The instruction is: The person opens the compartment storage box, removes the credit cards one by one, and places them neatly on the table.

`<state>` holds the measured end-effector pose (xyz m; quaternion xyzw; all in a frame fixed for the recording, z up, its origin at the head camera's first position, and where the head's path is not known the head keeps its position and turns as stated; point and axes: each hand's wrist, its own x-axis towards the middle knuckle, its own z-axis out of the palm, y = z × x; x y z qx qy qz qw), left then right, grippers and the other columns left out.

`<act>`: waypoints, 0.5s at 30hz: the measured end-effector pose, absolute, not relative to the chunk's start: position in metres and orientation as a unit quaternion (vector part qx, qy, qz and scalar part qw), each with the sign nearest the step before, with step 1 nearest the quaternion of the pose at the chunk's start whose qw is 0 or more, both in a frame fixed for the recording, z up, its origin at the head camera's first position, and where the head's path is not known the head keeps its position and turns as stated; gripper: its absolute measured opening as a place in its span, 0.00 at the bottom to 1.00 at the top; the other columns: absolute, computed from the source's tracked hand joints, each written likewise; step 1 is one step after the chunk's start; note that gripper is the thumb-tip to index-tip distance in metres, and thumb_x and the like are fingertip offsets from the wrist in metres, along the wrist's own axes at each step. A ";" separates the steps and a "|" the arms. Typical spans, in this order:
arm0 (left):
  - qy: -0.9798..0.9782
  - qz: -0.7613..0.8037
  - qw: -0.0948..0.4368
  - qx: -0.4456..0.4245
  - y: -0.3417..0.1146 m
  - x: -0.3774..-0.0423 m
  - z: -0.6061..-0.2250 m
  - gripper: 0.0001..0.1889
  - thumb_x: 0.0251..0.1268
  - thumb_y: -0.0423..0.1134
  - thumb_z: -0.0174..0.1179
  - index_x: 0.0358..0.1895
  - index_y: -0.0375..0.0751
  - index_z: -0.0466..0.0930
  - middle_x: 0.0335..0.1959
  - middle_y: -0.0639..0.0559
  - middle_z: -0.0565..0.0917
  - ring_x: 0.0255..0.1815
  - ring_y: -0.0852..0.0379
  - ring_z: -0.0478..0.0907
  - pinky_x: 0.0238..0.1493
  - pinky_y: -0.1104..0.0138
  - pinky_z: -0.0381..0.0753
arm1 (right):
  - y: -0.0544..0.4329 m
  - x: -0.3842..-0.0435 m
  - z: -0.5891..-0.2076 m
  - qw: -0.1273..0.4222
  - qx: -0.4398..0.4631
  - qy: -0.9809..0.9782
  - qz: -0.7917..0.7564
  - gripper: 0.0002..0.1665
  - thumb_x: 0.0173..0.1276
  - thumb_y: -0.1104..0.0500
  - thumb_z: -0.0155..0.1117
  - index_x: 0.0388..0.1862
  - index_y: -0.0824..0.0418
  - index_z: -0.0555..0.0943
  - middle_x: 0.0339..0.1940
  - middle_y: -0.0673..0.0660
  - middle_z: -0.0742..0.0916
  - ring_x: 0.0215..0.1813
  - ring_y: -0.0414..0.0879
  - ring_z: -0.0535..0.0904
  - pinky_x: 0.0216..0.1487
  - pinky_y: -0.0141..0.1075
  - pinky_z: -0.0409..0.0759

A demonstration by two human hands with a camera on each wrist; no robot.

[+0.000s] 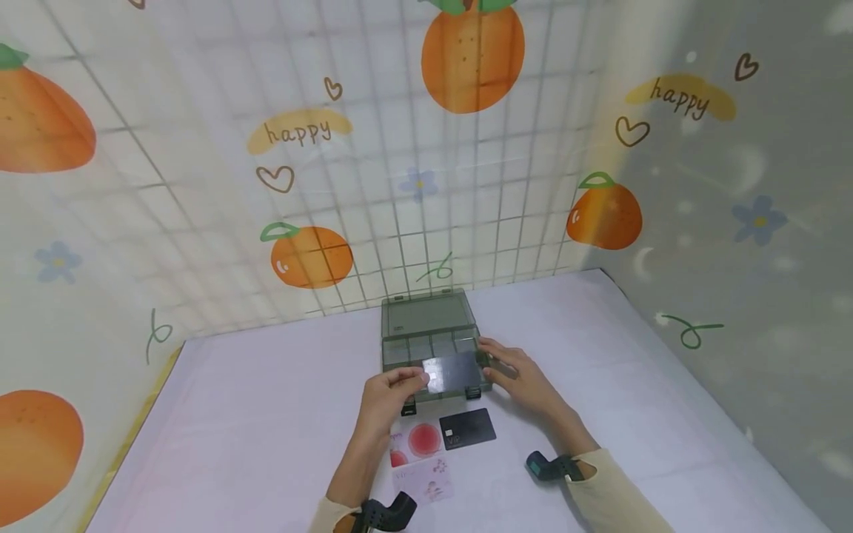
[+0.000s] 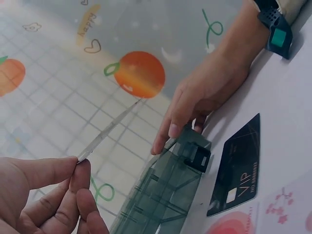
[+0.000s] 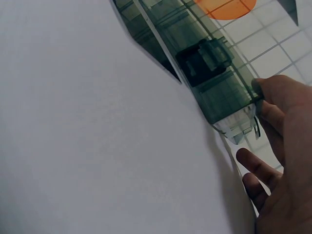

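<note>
My left hand point(image 1: 386, 396) pinches a dark, shiny card point(image 1: 455, 372) by its left end between thumb and fingers. Over the front of a translucent green divided box point(image 1: 405, 348) the card is held up, tilted; the left wrist view shows it nearly edge-on. The box's lid point(image 1: 426, 314) stands open toward the back. At the box's right end, my right hand point(image 1: 529, 381) holds the corner with thumb and forefinger, while its other fingers stay apart from the wall point(image 3: 214, 92). A black VIP card point(image 1: 468, 428) lies in front of the box.
Beside the black card lies a card with a red circle point(image 1: 424, 440), and nearer me a pale pink flowered card point(image 1: 426, 477). Two dark latches, one being the right latch point(image 1: 473, 393), project from the box front. A patterned curtain point(image 1: 373, 192) hangs behind the white table point(image 1: 266, 414).
</note>
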<state>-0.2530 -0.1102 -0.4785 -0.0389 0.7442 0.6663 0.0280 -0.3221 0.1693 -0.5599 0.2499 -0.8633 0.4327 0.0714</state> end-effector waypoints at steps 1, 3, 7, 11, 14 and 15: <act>0.742 0.668 0.030 -0.040 -0.110 -0.251 -0.479 0.16 0.63 0.44 0.70 0.47 0.36 0.87 0.41 0.50 0.87 0.45 0.51 0.81 0.54 0.53 0.79 | 0.169 -0.322 -0.560 0.071 0.249 -0.864 0.432 0.30 0.76 0.48 0.61 0.73 0.54 0.72 0.77 0.49 0.69 0.72 0.56 0.66 0.67 0.62 0.64; 0.740 0.670 0.031 -0.039 -0.110 -0.247 -0.480 0.16 0.63 0.44 0.70 0.48 0.35 0.87 0.43 0.49 0.87 0.46 0.51 0.81 0.53 0.54 0.79 | 0.169 -0.322 -0.560 0.070 0.248 -0.864 0.433 0.30 0.76 0.48 0.61 0.73 0.54 0.72 0.77 0.49 0.69 0.72 0.56 0.66 0.67 0.62 0.64; 0.740 0.671 0.031 -0.039 -0.111 -0.239 -0.483 0.17 0.62 0.44 0.71 0.47 0.35 0.87 0.42 0.49 0.87 0.43 0.53 0.80 0.51 0.56 0.80 | 0.170 -0.321 -0.560 0.071 0.250 -0.864 0.432 0.30 0.76 0.49 0.61 0.73 0.55 0.72 0.77 0.51 0.69 0.71 0.56 0.67 0.67 0.62 0.64; 0.738 0.673 0.035 -0.037 -0.112 -0.235 -0.487 0.17 0.61 0.44 0.72 0.46 0.35 0.87 0.40 0.49 0.87 0.41 0.54 0.80 0.50 0.55 0.80 | 0.170 -0.322 -0.561 0.071 0.248 -0.863 0.434 0.30 0.76 0.49 0.61 0.73 0.55 0.72 0.77 0.50 0.69 0.71 0.55 0.67 0.67 0.61 0.64; 0.734 0.677 0.037 -0.037 -0.113 -0.232 -0.488 0.16 0.61 0.44 0.72 0.45 0.35 0.87 0.39 0.49 0.87 0.40 0.54 0.79 0.50 0.55 0.80 | 0.170 -0.323 -0.561 0.071 0.248 -0.863 0.434 0.30 0.76 0.48 0.61 0.73 0.55 0.72 0.77 0.49 0.69 0.71 0.54 0.67 0.68 0.60 0.64; 0.734 0.677 0.039 -0.038 -0.113 -0.230 -0.488 0.16 0.61 0.44 0.72 0.45 0.35 0.87 0.38 0.49 0.87 0.40 0.54 0.79 0.49 0.56 0.80 | 0.170 -0.323 -0.562 0.071 0.249 -0.863 0.434 0.30 0.76 0.48 0.61 0.73 0.55 0.72 0.77 0.48 0.69 0.71 0.55 0.67 0.68 0.61 0.64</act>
